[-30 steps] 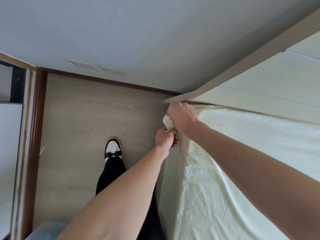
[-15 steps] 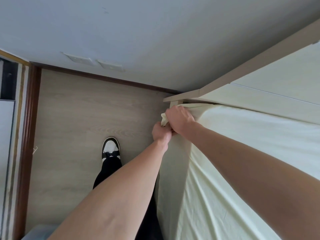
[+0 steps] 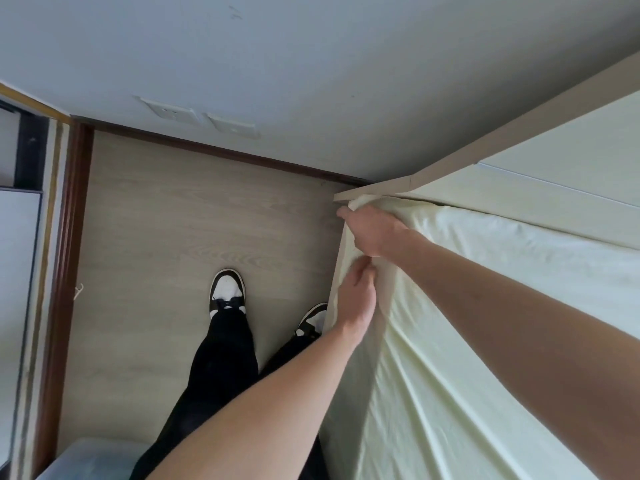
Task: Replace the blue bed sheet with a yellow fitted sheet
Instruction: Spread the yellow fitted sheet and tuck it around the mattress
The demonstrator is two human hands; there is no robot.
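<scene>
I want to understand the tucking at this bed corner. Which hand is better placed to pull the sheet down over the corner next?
Probably the left hand: it grips the yellow fitted sheet on the side face, just below the corner. The right hand rests on top at the corner, beside the headboard, better placed to hold.

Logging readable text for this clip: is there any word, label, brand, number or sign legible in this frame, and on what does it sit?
None can be read.
Wall plates: plain, no lettering shows.
Shoes: black and white, no logo or brand legible.
Yellow fitted sheet, gripped at the corner by the left hand and right hand: no tag or print visible.
Headboard: unmarked.
</scene>
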